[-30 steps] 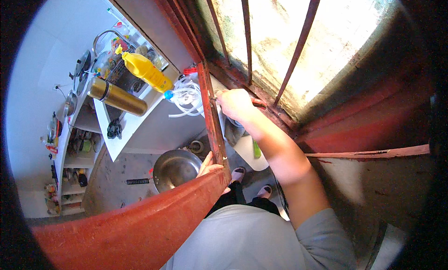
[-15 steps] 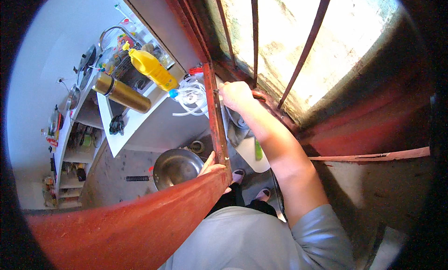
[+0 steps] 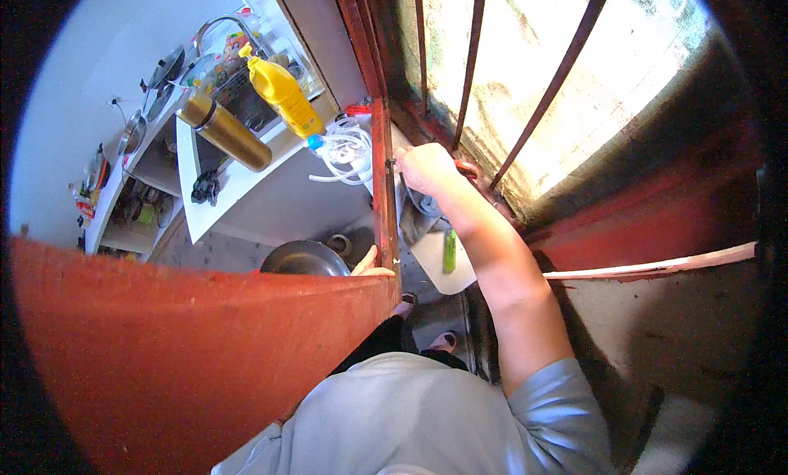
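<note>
A red wooden door [image 3: 205, 335] spans the lower left, and its narrow upright edge runs up the middle. My left hand [image 3: 371, 264] is wrapped round that edge, with its fingers showing on the far side and the rest hidden. Higher up, my right hand [image 3: 425, 168] is closed against the same edge, its fingertips at a small dark metal piece [image 3: 391, 161]. Whatever those fingers pinch is hidden. A dark frying pan [image 3: 304, 258] shows partly behind the door, close to my left fingers.
Barred window [image 3: 525, 73] at upper right, above a red ledge. Beyond the door, a white counter [image 3: 238, 197] bears a gold flask [image 3: 226, 134], a yellow bottle [image 3: 283, 93] and clear tubing [image 3: 346, 151]. A white board [image 3: 439, 257] with a green item [image 3: 450, 249] lies below my right forearm.
The red door panel now covers more of the lower left and hides more of the frying pan. The view has shifted slightly. Both hands keep their places on the door edge.
</note>
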`<state>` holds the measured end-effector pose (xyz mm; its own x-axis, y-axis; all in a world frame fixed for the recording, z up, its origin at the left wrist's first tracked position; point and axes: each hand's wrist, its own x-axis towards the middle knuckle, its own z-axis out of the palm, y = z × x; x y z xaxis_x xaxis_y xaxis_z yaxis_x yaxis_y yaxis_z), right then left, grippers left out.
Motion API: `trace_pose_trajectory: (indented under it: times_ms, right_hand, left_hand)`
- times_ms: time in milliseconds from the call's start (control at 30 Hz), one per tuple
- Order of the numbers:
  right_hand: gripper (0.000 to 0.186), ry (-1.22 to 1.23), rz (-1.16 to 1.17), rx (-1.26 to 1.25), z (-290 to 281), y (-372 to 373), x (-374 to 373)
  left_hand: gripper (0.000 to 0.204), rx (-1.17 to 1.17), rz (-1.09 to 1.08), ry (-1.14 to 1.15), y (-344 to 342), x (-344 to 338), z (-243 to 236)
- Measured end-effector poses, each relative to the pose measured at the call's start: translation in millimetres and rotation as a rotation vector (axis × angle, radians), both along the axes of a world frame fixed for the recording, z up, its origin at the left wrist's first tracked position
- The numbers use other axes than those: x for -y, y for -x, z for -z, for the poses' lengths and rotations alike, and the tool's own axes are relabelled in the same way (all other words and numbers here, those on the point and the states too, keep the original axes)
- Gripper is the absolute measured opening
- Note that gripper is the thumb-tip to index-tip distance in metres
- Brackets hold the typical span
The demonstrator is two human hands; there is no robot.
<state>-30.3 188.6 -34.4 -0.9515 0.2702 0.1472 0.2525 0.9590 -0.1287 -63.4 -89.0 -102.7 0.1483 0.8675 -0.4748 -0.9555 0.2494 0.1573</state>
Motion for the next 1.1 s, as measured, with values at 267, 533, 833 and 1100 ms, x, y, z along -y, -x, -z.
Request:
trace_pose_trajectory:
  times_ms: [267, 533, 833, 1100]
  right_hand:
    - [0.014, 0.003, -0.032, 0.050, -2.1, -21.9, 19.0]
    - [0.016, 0.011, -0.026, 0.002, 12.0, -42.5, 30.7]
    - [0.014, 0.086, -0.050, 0.098, -9.0, -65.2, 57.2]
    - [0.013, 0.134, -0.109, 0.045, 8.6, -80.5, 77.6]
  left_hand:
    - [0.038, 0.189, 0.030, -0.265, -13.7, 0.7, -30.5]
    - [0.048, -0.476, -0.114, -0.081, -16.3, 6.5, -28.5]
    - [0.068, -0.685, -0.086, -0.014, -30.9, 9.4, -61.7]
    - [0.074, -0.685, -0.186, -0.041, -33.3, 7.9, -51.4]
